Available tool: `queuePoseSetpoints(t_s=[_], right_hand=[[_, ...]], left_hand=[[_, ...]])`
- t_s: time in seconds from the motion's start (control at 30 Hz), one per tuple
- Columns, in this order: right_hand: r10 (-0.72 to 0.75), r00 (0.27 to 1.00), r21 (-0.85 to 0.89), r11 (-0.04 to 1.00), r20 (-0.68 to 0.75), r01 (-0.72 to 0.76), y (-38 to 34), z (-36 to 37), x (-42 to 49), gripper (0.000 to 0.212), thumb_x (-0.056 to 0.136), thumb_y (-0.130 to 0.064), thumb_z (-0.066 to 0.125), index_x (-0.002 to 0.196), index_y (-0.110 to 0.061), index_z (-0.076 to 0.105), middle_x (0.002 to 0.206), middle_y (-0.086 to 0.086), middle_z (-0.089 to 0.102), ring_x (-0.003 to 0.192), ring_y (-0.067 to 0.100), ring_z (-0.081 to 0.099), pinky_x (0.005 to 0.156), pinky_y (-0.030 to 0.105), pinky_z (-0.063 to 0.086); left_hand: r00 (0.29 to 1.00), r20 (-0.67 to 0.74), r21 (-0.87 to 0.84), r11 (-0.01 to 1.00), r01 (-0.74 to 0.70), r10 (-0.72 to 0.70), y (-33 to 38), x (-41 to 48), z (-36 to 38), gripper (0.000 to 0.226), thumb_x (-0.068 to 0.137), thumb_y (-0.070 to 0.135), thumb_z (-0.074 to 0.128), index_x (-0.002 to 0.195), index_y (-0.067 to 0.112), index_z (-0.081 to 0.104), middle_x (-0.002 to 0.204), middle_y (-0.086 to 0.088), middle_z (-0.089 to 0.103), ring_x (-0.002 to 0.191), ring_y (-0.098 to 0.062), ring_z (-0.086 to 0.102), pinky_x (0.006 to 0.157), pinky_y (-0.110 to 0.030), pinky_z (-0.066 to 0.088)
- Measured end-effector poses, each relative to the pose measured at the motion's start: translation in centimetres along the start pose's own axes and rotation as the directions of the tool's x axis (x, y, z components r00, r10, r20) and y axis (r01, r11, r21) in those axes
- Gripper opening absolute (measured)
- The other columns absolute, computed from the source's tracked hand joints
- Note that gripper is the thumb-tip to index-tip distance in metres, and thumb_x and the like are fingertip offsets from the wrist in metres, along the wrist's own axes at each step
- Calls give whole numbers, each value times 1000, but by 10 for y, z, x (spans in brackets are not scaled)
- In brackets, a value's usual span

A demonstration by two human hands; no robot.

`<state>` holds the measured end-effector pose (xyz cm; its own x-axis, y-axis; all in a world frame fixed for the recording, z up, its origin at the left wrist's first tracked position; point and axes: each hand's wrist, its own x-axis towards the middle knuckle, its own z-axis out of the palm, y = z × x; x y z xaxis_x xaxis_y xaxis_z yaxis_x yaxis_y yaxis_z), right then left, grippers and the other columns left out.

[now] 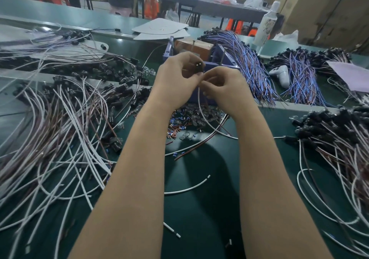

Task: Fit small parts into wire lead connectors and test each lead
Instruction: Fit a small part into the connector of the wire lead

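- Just above the middle of the dark green bench mat [199, 178]: gripping a small black plastic connector [199, 66] in the curled fingers of the left hand [177, 74], with its two bright spots facing the camera, probably for checking how the fitted part is sitting.
- Hard against that grip: pinching the thin white wire lead [199, 102] with the right hand [223, 88] just under the connector, seemingly steadying it against the push; both hands clamped, neither loose.
- Below both grips: letting the lead's free length hang down to the mat, clear of the fingers.
- Directly beneath the hands: working over a scatter of tiny clear, red and blue parts [187, 122], apparently spread there for quick picking.
- Just behind the grips: facing a blue plastic fixture [221, 61], likely placed there for testing.
- Left of the grips: leaving aside a heap of white and brown leads [65, 118].
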<state>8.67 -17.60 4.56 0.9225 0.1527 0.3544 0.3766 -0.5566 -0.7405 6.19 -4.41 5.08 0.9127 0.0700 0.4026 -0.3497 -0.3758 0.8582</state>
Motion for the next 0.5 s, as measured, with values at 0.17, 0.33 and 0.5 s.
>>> queuePoseSetpoints(t_s=[0.17,0.33,0.5], right_hand=[[-72,990,5,997,-122,73,1,0,0,2,85,-15,67,86,-14,65,73,1,65,69,14,62,71,22,50],[-138,970,-106,987,-202,118,3,4,-3,5,85,-9,63,81,-12,65,64,-13,53,58,-5,48,57,3,34],[-175,957,-124,981,-231,149,6,8,-6,10,84,-9,62,76,-13,60,57,-14,48,52,3,43,54,6,33]], left_hand=[[997,56,-50,997,-55,58,4,-2,3,24,83,-2,60,95,17,67,94,-1,71,90,-11,69,90,-32,54],[995,48,-33,996,-85,87,4,-2,4,20,83,2,62,96,17,67,90,3,70,88,-11,68,88,-31,54],[992,52,8,994,-112,111,5,-3,4,21,81,2,63,93,18,68,88,5,70,87,-9,68,88,-28,54]])
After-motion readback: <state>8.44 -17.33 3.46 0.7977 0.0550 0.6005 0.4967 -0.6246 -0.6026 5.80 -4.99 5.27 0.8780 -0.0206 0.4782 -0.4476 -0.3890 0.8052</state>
